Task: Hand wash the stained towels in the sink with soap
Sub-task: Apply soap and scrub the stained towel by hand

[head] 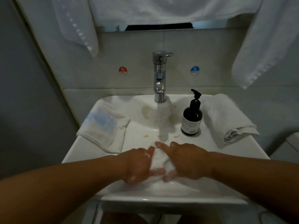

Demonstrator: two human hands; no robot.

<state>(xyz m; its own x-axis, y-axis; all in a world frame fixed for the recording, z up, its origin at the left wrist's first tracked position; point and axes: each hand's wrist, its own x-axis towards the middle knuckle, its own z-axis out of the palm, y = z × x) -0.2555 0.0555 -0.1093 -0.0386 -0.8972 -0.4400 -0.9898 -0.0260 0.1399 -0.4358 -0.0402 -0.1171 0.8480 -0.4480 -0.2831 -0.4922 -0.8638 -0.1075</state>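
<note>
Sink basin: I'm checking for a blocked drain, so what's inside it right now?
The left hand and right hand grip a bunched white towel in the sink; tap water falls just behind it, near orange stains. The drain is hidden, likely under towel and hands.

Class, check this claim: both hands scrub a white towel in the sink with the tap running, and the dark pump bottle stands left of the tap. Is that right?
No. The head view shows the dark pump bottle standing right of the tap. The rest holds: left hand and right hand scrub the white towel in the sink.
</note>
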